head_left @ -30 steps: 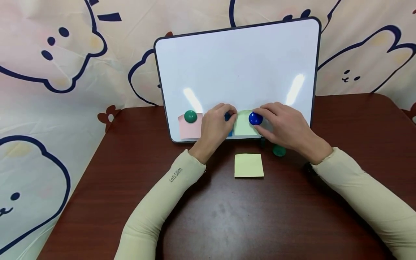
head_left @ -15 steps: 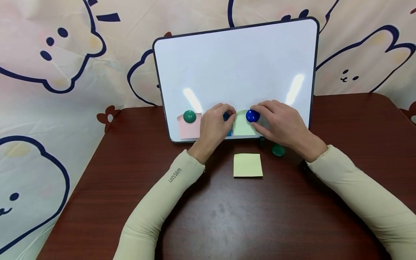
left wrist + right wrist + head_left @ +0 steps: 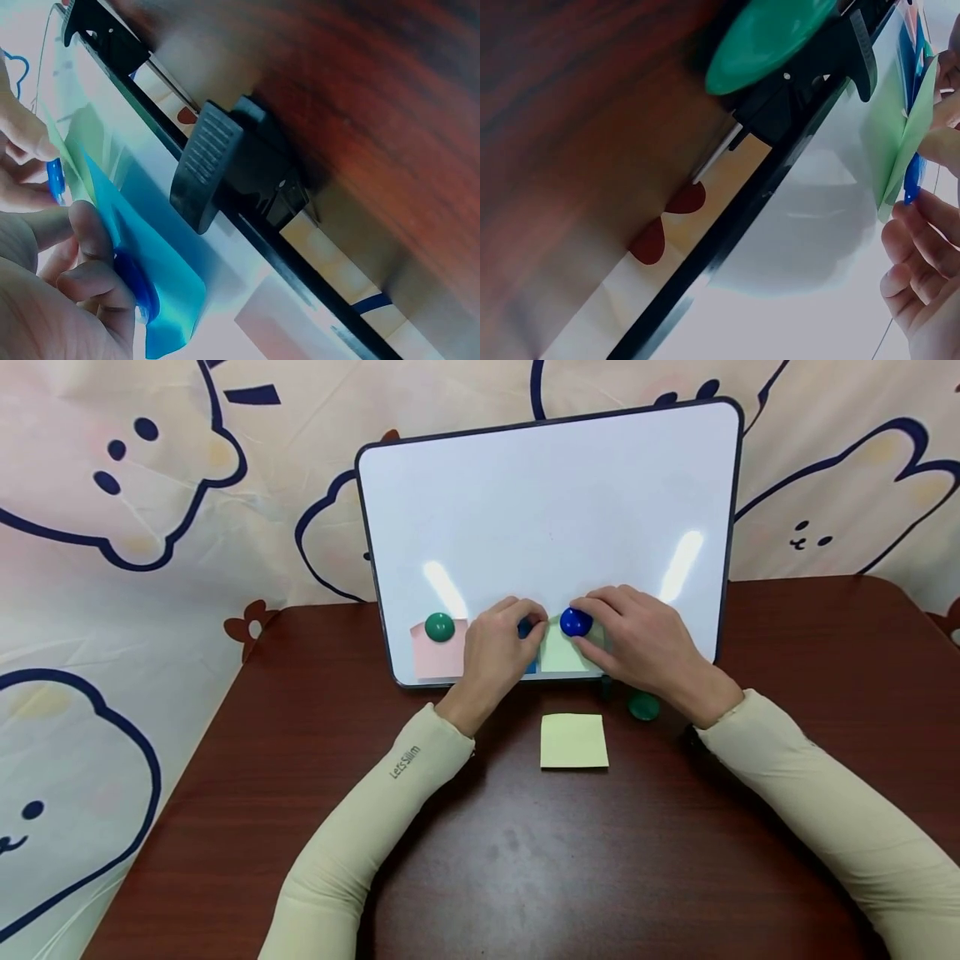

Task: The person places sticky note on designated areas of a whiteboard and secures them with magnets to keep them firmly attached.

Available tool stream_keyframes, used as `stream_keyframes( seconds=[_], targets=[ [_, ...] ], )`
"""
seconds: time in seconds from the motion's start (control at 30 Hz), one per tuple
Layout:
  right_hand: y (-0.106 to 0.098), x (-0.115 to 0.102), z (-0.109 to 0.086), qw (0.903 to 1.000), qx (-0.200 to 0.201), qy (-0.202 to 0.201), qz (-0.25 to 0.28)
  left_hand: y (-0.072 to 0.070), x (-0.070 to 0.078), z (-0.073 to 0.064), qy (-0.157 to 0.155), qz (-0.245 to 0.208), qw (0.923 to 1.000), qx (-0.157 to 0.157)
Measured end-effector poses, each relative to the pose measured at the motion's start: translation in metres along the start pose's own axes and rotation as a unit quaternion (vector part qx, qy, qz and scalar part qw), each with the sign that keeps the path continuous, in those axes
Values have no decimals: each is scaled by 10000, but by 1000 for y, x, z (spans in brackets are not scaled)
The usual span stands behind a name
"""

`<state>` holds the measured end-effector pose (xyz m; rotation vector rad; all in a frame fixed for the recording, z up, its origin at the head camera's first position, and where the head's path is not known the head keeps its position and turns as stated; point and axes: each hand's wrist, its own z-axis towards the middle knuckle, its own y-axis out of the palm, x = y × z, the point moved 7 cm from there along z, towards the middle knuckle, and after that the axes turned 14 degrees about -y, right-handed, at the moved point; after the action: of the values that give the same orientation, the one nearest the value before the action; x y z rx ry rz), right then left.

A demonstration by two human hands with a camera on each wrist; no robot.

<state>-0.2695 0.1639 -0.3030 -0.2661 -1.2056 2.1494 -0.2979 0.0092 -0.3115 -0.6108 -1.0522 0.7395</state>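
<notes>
At the lower part of the whiteboard [image 3: 555,510], a pale green sticky note [image 3: 566,653] lies against the surface. My left hand [image 3: 498,643] pinches its upper left corner between thumb and finger. Between thumb and fingers of my right hand [image 3: 652,631] is a round blue magnet [image 3: 576,622], held over the note's upper part. In the left wrist view, a blue sticky note [image 3: 180,304] with another blue magnet [image 3: 135,285] sits beside my left fingers; my hand covers most of it in the head view.
Left of my hand, a green magnet [image 3: 440,627] sits on a pink sticky note [image 3: 438,658]. On the table lie a yellow sticky pad [image 3: 573,742] and another green magnet [image 3: 643,706]. Black clip feet [image 3: 210,169] grip the board's bottom edge.
My right hand has moved left and slightly up with the blue magnet, from the green note's right side toward its upper middle. My left hand has stayed in place.
</notes>
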Motion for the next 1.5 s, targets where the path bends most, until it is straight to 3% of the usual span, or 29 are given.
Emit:
stream_keyframes(
  seconds=[0.27,0.83,1.1,1.27,1.5],
  targets=[
    [0,-1,4,10000,53,-50,-51,-2,2,0,13,-84,10000,50],
    [2,-2,4,9996,-239,94,-74,-3,1,0,-90,-44,9999,64],
    [0,-3,-8,9995,-223,221,-17,-2,-3,-3,-235,-312,9992,-123],
    [-2,-3,-20,9978,-503,413,83,-5,-10,-6,-379,-478,9980,-179],
    [-7,-1,-40,9934,-968,579,181,-6,-5,-20,-58,-260,9985,-478]
  ],
)
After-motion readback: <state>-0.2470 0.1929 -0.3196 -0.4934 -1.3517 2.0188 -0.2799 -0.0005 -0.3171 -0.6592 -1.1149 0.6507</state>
